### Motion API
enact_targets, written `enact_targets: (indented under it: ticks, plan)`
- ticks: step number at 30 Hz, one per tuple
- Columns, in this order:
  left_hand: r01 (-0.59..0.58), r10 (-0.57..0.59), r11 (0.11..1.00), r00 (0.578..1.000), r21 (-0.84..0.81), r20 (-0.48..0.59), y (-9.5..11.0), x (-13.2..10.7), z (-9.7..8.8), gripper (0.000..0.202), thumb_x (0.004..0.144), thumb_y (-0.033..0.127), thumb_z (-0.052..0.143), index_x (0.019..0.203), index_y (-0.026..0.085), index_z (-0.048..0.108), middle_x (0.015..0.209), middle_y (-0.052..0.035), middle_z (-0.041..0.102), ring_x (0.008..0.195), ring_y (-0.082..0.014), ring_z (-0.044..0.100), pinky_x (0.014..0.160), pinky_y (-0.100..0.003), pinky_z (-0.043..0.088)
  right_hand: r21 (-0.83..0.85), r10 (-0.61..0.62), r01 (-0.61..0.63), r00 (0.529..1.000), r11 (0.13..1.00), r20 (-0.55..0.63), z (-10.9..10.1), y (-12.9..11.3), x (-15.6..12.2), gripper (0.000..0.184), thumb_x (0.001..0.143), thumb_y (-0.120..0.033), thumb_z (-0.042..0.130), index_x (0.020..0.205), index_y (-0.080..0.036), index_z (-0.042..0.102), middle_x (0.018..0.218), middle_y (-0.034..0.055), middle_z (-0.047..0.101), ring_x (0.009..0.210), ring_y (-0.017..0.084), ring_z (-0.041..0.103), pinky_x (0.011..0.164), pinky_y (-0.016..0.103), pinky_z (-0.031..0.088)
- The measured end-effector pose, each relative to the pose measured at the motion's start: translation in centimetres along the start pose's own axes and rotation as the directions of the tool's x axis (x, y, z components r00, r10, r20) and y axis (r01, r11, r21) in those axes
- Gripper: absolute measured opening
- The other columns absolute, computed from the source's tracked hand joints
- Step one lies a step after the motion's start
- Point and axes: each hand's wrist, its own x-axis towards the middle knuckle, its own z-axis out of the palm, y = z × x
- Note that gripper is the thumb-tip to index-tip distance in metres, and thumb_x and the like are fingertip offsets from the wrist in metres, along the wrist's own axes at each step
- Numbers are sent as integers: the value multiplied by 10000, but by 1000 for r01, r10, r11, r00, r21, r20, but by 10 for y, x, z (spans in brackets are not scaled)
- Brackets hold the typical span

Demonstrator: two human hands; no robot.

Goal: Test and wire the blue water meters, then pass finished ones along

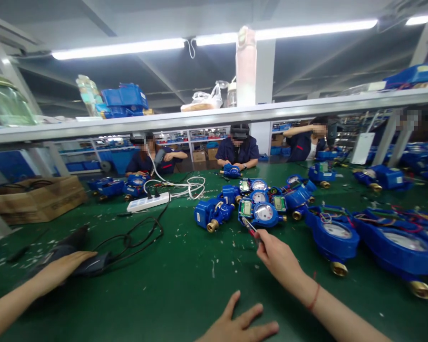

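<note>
My right hand (280, 259), with a thin red band at its wrist, grips a screwdriver (252, 231) with a red and dark handle. The tool's tip is at the lower left of a blue water meter (266, 214), by its small display board (246, 208). My left hand (238, 324) is low in the middle, fingers spread, holding nothing; its wrist is cut off by the frame. Another blue meter (214, 214) with a brass fitting lies left of the one under the screwdriver. Several more crowd behind it.
From the left edge, another person's hand (69, 262) rests on a dark corded tool (92, 265). A white power strip (149, 202) and cardboard box (35, 199) lie beyond. Large blue meters (337, 237) line the right. A shelf (214, 116) crosses overhead; people (237, 149) sit opposite.
</note>
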Motion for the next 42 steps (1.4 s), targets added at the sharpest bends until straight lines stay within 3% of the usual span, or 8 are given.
enact_targets:
  ticks: [8, 15, 20, 24, 28, 33, 37, 42]
  plan:
    - [515, -498, 850, 853, 106, -155, -79, 61, -58, 597, 955, 471, 240, 1471, 170, 258, 1525, -147, 281, 1435, -340, 153, 1101, -677, 8, 179, 92, -39, 950, 983, -299, -24, 30, -14, 171, 939, -283, 465, 997, -139, 537, 815, 11, 580, 668, 116, 568, 605, 268, 484]
    - [42, -42, 998, 999, -38, 18, -12, 121, -34, 560, 932, 572, 245, 1454, 369, 233, 1549, 25, 282, 1453, -192, 156, 1148, -577, 16, 242, 170, -57, 861, 969, -479, -42, 34, -10, 145, 861, -209, 446, 990, -159, 491, 794, 9, 588, 676, 120, 598, 620, 251, 498]
    - [446, -446, 895, 895, 26, -12, -51, 136, -43, 659, 940, 527, 244, 1478, 147, 223, 1545, -117, 254, 1451, -243, 152, 1153, -562, -3, 217, 141, -36, 858, 976, -494, -43, 34, -11, 136, 849, -209, 422, 967, -186, 483, 781, 20, 602, 663, 129, 617, 607, 224, 493]
    - [684, -675, 725, 729, 84, -109, -68, 88, -56, 733, 938, 511, 222, 1455, -9, 212, 1534, -230, 176, 1445, -320, 102, 1150, -580, 26, 178, 75, 4, 898, 984, -433, -39, 32, -11, 122, 854, -202, 410, 951, -199, 483, 751, 18, 599, 614, 131, 607, 552, 214, 477]
    - [733, -734, 676, 679, 72, -18, -25, 30, -56, 621, 917, 566, 250, 1480, 319, 170, 1568, -33, 73, 1433, -345, 6, 1082, -698, 49, 109, -26, 66, 942, 992, -333, -29, 33, -13, 160, 868, -182, 398, 990, -185, 500, 805, 42, 608, 668, 148, 603, 586, 247, 469]
    - [732, -722, 681, 676, -22, 148, -6, -4, -50, 735, 837, 646, 394, 1467, 354, 150, 1550, -113, 31, 1409, -409, 24, 1004, -766, 78, -31, -202, 200, 978, 979, -48, -13, 26, -18, 305, 787, -55, 455, 1058, -156, 552, 816, 34, 587, 702, 162, 570, 607, 287, 457]
    - [697, -694, 717, 716, 13, -82, -38, 14, -48, 707, 842, 609, 424, 1449, 272, 293, 1541, -116, 187, 1429, -332, 153, 1101, -650, 103, -120, -275, 301, 942, 946, 191, 3, 8, -25, 289, 783, -64, 580, 1060, -147, 572, 869, 21, 602, 791, 168, 590, 669, 317, 508]
    - [777, -705, 630, 566, -10, -427, -50, 43, -56, 499, 920, 350, 349, 1322, 115, 527, 1492, -167, 355, 1420, -321, 241, 1143, -593, 94, -170, -211, 262, 940, 950, 269, 6, -1, -30, 315, 865, -165, 581, 1175, -145, 530, 894, 28, 614, 816, 171, 612, 708, 342, 535]
